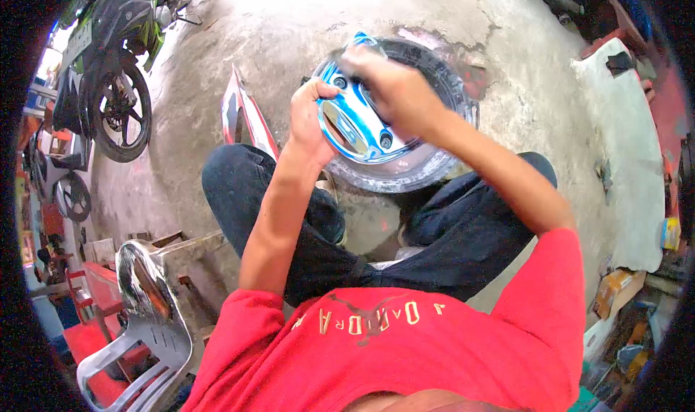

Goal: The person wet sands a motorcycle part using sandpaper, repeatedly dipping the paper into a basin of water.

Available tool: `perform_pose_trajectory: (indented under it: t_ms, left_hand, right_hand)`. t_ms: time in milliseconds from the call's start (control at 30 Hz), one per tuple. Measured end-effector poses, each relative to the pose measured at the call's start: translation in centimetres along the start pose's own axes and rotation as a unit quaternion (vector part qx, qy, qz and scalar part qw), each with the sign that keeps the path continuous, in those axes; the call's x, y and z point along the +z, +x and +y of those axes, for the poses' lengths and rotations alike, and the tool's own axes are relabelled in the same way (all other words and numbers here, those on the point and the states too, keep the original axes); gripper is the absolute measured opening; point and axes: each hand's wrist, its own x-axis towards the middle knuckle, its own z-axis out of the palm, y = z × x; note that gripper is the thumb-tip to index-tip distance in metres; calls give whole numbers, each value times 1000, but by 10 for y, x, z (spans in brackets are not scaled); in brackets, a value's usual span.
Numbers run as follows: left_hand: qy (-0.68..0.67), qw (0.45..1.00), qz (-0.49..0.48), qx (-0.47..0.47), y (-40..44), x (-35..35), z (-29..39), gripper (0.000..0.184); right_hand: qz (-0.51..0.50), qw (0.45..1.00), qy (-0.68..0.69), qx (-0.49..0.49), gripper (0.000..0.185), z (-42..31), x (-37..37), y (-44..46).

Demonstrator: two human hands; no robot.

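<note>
A glossy blue-and-white motorcycle body panel with round mounting holes is tilted in front of me. My left hand grips its left edge, thumb on the top face. Over its upper part, my right hand is curled, its fingertips smeared by motion; whatever they press or hold is hidden. Beneath the panel lies a dark, round, tyre-like ring with wet-looking grey patches, between my knees on the floor.
A red-and-white panel lies on the concrete floor to the left. Parked motorcycles stand farther left. A grey plastic chair is at lower left. Along the right side are a pale slab and a cardboard box.
</note>
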Motion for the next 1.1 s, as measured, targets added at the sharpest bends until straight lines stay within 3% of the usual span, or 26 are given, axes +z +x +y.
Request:
perform_pose_trajectory:
  t_ms: [67,200,333,400,500,633,667,733,767,900,1000,1100]
  left_hand:
    - [-27,999,-17,-5,8,-20,0,50]
    - [-19,999,-41,-26,-2,2,0,51]
    - [-26,999,-22,-14,5,-16,4,51]
    - [-28,999,-29,-24,7,-24,4,50]
    - [-5,999,-34,-25,-3,8,1,52]
    - [-5,1000,25,0,7,-14,10,46]
    - [-10,998,41,44,10,-20,7,45]
    - [-20,988,68,133,8,1,6,44]
    - [-25,983,64,169,9,2,6,48]
    - [-34,962,109,248,22,-6,12,48]
    - [-68,962,138,224,28,-14,14,46]
    - [-63,966,117,223,24,-4,12,45]
  right_hand:
    - [22,998,18,-52,54,-13,8,-3]
    - [-51,989,-10,135,48,21,-19,14]
    - [26,998,3,-52,50,-6,5,-6]
    - [-9,998,34,-49,48,-1,-3,-3]
    - [-115,974,24,192,47,15,-33,17]
    - [-13,998,42,-52,47,-8,-2,-5]
    - [0,998,48,-47,46,-9,3,-6]
    - [-128,988,40,82,44,-2,-16,4]
    - [-128,985,25,113,43,7,-18,6]
    - [-49,998,31,-14,53,-13,0,-10]
    - [-58,997,31,-33,51,-1,-3,-5]
    - [-55,994,-21,95,39,39,-16,9]
